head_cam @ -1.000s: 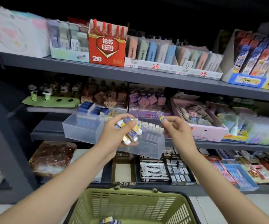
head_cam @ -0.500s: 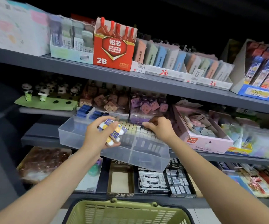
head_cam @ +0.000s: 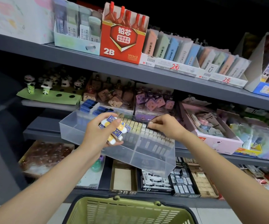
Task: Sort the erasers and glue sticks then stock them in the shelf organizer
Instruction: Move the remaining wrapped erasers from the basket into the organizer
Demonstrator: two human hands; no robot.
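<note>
A clear plastic shelf organizer juts out from the middle shelf, split by dividers. Its right compartment holds rows of upright glue sticks with pale caps. My left hand grips a bunch of glue sticks with blue and yellow labels, held over the organizer's middle. My right hand reaches into the right compartment, its curled fingertips on the tops of the standing sticks; whether it pinches one is hidden. Blue erasers lie at the organizer's back left.
A green shopping basket sits below my arms. Shelves above and below carry a red 2B lead box, pastel boxes, panda figures, a pink box and 2B and 4B eraser boxes.
My right hand moved from mid-air, where it pinched a single glue stick, down into the right compartment. My left hand stayed over the organizer with its bunch.
</note>
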